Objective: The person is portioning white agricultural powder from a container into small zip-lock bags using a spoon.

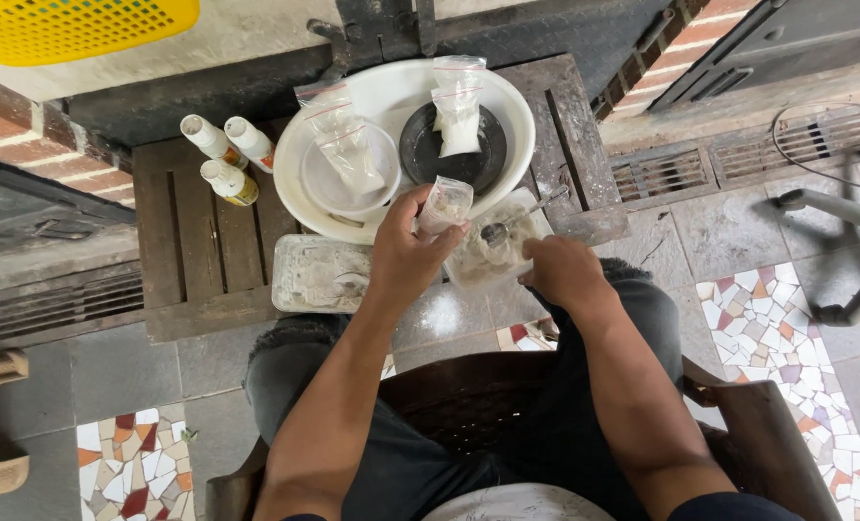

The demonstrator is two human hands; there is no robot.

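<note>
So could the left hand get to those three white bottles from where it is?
Probably yes. The left hand holds a small plastic bag, so it is occupied, but the white bottles stand on the wooden table with nothing between.

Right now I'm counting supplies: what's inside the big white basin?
The white basin holds a white bowl and a dark dish, each topped with small clear bags. What lies under the bags is hidden.

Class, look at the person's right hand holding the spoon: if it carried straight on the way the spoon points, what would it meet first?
The right hand aims the spoon up and to the left. First in that line is probably the small plastic bag held by the left hand, though depth is unclear; beyond it lies the white basin.
</note>
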